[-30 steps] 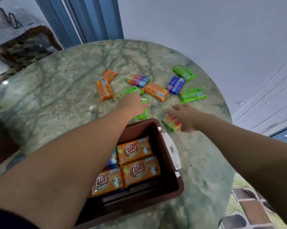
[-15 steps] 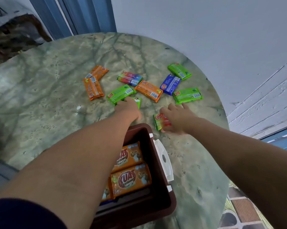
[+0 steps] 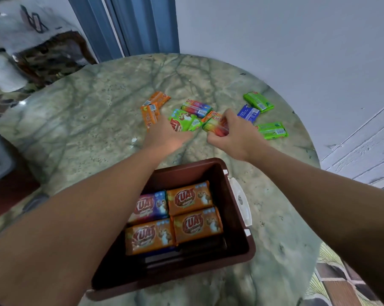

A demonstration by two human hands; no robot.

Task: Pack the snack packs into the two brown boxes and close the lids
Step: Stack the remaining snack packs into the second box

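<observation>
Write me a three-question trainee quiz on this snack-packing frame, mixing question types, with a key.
1. True or false: the open brown plastic box already holds orange KUAT snack packs.
2. Multiple choice: what does the right hand grip? A) a blue snack pack B) a rainbow-coloured snack pack C) the white box latch
3. Fill in: the left hand holds a ____ snack pack with its printed front showing.

Key
1. True; at least three orange packs and one purple-blue pack lie face up inside.
2. B, the rainbow-coloured snack pack, lifted above the green marble table.
3. Green.
</observation>
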